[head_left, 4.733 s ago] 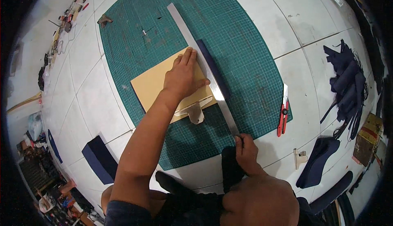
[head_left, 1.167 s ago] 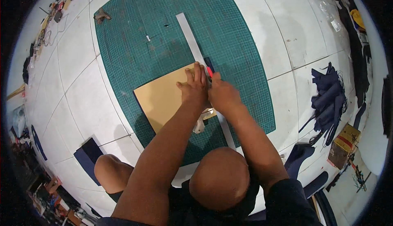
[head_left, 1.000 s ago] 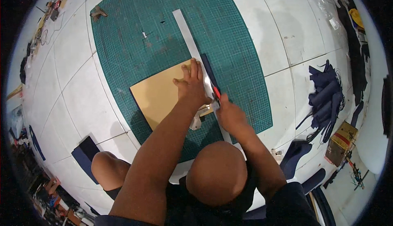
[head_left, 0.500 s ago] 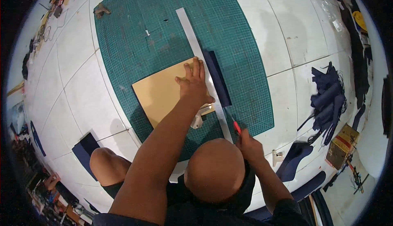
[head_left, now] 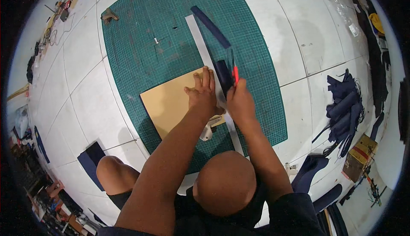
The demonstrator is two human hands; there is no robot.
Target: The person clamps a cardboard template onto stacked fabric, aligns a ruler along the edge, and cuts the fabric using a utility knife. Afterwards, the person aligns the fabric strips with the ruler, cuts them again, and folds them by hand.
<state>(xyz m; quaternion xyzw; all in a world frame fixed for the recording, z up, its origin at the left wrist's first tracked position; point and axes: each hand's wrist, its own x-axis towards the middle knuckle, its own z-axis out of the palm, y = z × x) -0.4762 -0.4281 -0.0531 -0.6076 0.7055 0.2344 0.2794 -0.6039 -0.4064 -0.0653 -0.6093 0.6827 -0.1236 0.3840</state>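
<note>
My left hand [head_left: 202, 94] lies flat with fingers spread on a tan board [head_left: 171, 101], its fingertips beside a long metal ruler [head_left: 200, 41]. Dark blue material shows along the board's left edge. In my right hand [head_left: 241, 105] is a red-handled cutter knife [head_left: 235, 74], its blade pointing away from me. Close to the knife, a dark blue fabric piece [head_left: 223, 74] lies along the ruler's right side. Farther off, a separate blue strip [head_left: 210, 27] rests on the green cutting mat [head_left: 141, 35]. A metal clip [head_left: 207, 132] grips the board's near edge.
White floor tiles [head_left: 294, 35] surround the mat. On the right lie a heap of blue scraps [head_left: 343, 107], a second clip [head_left: 291, 169] and a yellowish box [head_left: 359, 157]. Folded blue fabric [head_left: 91, 161] sits by my left knee. A small brown object [head_left: 109, 16] is on the mat's far-left corner.
My right hand has moved away from me with the knife, up beside the fabric. A blue strip now lies apart, farther up the mat. My left hand stays pressed on the board.
</note>
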